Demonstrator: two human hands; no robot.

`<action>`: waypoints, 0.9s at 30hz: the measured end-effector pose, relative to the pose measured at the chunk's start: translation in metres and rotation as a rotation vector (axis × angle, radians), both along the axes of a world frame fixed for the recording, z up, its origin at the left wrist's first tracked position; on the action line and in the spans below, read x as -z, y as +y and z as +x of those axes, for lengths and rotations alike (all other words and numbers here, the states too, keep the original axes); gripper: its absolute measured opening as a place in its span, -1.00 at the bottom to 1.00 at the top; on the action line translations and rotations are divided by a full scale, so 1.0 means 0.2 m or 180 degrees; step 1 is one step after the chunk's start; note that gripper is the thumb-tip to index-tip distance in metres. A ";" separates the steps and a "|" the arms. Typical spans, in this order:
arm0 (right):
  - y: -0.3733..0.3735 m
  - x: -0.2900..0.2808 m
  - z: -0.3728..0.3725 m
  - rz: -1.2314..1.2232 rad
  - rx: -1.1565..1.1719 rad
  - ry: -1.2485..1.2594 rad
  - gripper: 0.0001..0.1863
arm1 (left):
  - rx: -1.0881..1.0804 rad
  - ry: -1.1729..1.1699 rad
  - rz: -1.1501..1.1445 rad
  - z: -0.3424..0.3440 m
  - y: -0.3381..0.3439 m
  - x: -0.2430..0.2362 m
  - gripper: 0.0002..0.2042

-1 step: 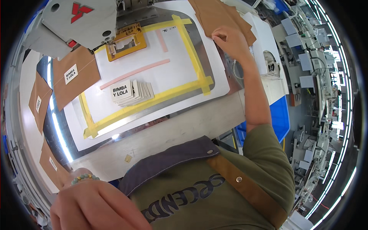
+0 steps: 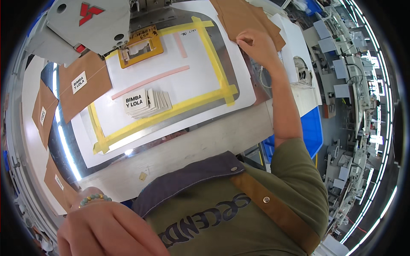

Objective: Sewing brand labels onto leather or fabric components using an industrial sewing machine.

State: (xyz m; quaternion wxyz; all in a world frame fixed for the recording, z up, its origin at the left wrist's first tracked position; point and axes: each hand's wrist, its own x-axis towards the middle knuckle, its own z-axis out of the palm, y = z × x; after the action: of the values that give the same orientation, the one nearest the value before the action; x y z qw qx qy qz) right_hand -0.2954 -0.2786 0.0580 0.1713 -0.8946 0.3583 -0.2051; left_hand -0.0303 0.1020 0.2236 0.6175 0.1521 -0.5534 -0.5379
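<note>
My right hand [image 2: 257, 46] is at the far right of the work plate. Its thumb and forefinger are pinched together at the near edge of a stack of flat brown pieces [image 2: 239, 19], perhaps cloth or leather. Close to the camera at the lower left is the back of my left hand [image 2: 106, 228], with a beaded bracelet at the wrist; its fingertips run out of the picture. On the white sheet [image 2: 200, 49] lies a fanned pile of white printed labels [image 2: 147, 103]. Another brown piece [image 2: 85, 94], with a label on it, lies left of the sheet.
A grey sewing machine head [image 2: 87, 25] overhangs the far left, by a yellow clamp frame [image 2: 143, 55]. Yellow tape [image 2: 164, 106] borders the sheet. More labelled brown pieces [image 2: 45, 113] hang along the left. A white box [image 2: 294, 51] and a blue bin [image 2: 314, 134] are on the right.
My left hand has shifted very slightly. Nothing else has visibly changed.
</note>
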 end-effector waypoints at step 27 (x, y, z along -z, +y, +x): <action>0.02 -0.02 -0.01 -0.0499 -0.0198 0.0391 -0.86 | -0.1213 -0.0584 0.0506 0.29 -0.03 0.47 -0.72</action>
State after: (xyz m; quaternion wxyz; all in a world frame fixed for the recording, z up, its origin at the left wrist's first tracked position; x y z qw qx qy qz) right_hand -0.2980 -0.2740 0.0619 0.0847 -0.9268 0.3230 -0.1718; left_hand 0.0284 0.0965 0.1287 0.6411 0.3503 -0.5244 -0.4373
